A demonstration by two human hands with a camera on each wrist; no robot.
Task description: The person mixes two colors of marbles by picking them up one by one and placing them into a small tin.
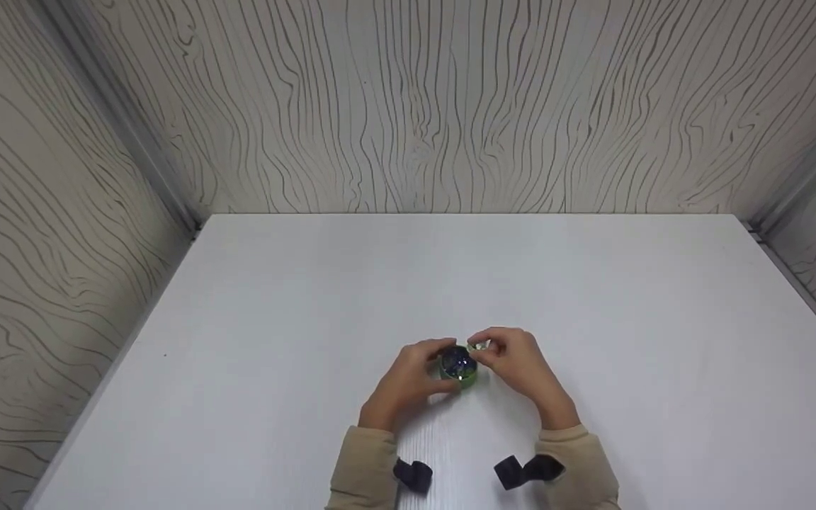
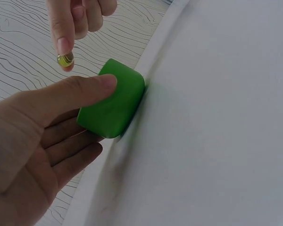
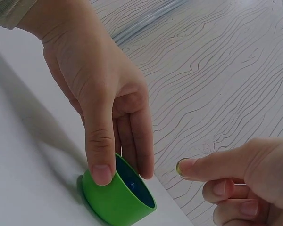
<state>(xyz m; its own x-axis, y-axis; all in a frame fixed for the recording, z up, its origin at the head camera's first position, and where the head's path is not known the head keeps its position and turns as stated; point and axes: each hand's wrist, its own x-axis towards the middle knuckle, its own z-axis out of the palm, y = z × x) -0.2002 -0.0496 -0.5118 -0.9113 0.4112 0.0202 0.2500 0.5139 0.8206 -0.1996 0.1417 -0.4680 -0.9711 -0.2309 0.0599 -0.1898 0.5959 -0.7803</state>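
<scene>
A small green cup (image 1: 467, 382) stands on the white table near the front middle. My left hand (image 1: 410, 372) grips its side, thumb on the near side and fingers around the far side. In the right wrist view the inside of the cup (image 3: 118, 202) looks dark blue with a bright glint. My right hand (image 1: 519, 360) pinches a clear glass marble with yellow-green in it (image 2: 65, 60) between thumb and forefinger. From the head view, this marble (image 1: 477, 346) is right beside the cup's far right rim. The right hand's other fingers are curled in.
The white tabletop (image 1: 295, 297) stretches out around both hands. Pale walls with dark wood-grain lines (image 1: 415, 106) rise behind and at the sides, with a grey metal post (image 1: 117, 106) at the left corner. Dark straps (image 1: 415, 476) stick out from the sleeves.
</scene>
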